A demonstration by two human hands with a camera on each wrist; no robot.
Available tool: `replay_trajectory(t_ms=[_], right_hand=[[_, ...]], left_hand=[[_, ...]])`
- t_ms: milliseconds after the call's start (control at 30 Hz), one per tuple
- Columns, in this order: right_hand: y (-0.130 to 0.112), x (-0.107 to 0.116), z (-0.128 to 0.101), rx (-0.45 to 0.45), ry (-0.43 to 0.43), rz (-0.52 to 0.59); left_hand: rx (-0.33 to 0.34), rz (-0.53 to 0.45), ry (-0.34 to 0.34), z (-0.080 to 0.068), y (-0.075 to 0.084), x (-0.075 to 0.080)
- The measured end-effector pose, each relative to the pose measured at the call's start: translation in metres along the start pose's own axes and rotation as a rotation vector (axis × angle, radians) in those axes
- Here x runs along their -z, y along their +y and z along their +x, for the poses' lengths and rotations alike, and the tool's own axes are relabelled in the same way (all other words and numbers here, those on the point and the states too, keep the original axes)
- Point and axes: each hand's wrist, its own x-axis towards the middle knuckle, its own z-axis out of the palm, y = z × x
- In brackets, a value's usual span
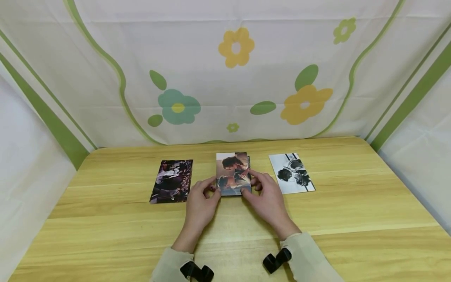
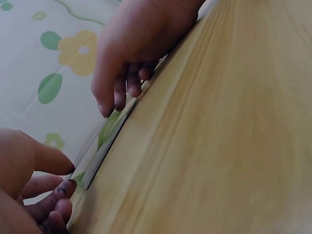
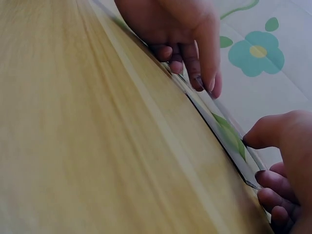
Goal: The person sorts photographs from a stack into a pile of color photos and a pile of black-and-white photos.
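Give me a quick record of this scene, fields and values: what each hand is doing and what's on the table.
Left hand: pinches the lower left edge of the middle photo stack
Right hand: holds the stack's right edge
Middle photo stack: colour print on top, another edge showing behind
Left photo: dark print, flat, apart from the hands
Right photo: black-and-white print, flat, beside the right hand
Surface: wooden table
Backdrop: floral cloth

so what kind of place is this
Probably a makeshift tabletop recording booth, not a lived-in room: a wooden table walled in by flower-print cloth, with photo prints laid in a row and both hands on the middle stack.
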Motion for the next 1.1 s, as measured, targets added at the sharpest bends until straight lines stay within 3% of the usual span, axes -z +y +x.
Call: replay_trajectory(t_ms=[200,567,833,1100], right_hand=[[-0.006,0.001,0.0,-0.021,-0.004,0.062],[-0.029,0.012,-0.002,-0.015,0.028,0.171],[-0.033,0.013,-0.003,-0.021,0.017,0.197],[-0.042,0.005,-0.01,-0.028,-0.033,0.231]], left_hand=[[0.028,-0.075,-0.001,-0.001,0.006,0.004],[0.153,-0.231,-0.031,0.002,0.025,0.02],[0.164,-0.226,-0.049,0.003,0.031,0.029],[0.174,-0.169,-0.062,0.001,0.026,0.046]])
